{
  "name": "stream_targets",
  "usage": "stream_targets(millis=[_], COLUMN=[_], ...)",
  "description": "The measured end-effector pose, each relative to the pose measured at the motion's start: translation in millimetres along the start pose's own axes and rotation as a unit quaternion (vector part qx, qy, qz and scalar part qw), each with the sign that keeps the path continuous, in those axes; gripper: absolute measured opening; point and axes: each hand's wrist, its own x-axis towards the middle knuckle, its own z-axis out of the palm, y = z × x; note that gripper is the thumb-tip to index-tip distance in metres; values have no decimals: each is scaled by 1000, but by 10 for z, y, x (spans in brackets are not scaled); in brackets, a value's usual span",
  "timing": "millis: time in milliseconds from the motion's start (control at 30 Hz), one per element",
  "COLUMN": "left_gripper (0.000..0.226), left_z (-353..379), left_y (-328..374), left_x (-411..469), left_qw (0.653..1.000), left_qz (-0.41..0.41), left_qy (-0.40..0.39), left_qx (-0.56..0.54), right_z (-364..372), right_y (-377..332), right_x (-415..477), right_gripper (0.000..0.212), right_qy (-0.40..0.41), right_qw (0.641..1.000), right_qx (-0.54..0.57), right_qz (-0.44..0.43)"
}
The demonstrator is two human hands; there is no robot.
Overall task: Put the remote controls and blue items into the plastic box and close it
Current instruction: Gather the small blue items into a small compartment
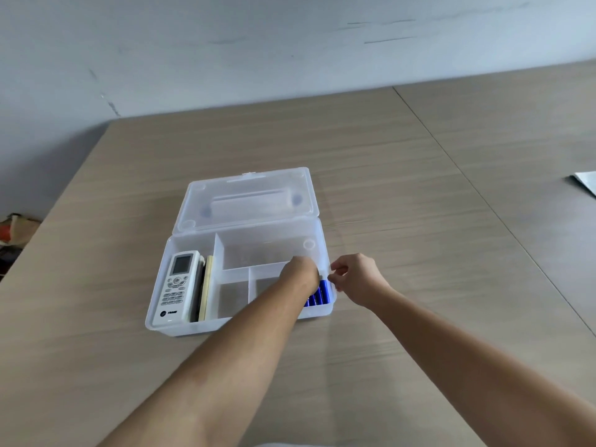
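Inside clear plastic box — left hand among blue cylinders, grip unclear.

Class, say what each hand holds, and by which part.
Cannot be told: left hand reaches in over the blue items, fingers hidden; right hand is at the plastic box wall.

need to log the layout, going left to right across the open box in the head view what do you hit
white remote control → dark and cream remotes on edge → empty small compartment → left hand → blue items → right hand
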Motion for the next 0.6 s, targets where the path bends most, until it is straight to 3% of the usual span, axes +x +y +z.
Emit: stream_targets(millis=[67, 233, 433, 600], left_gripper=[3, 33, 32, 16], left_z=[15, 44, 15, -107], left_y=[-6, 15, -14, -39], left_x=[0, -30, -36, -37], left_qw=[998, 998, 991, 999], left_qz=[15, 11, 32, 19], left_qy=[-2, 10, -4, -20], left_qx=[59, 68, 128, 36], right_z=[0, 13, 7, -54], right_y=[6, 1, -13, -30], right_x=[-1, 1, -28, -24], right_gripper=[24, 22, 20, 23], right_qy=[-2, -3, 2, 11], right_qw=[1000, 1000, 1000, 1000], right_qx=[1, 6, -12, -14], right_qz=[-1, 0, -4, 3])
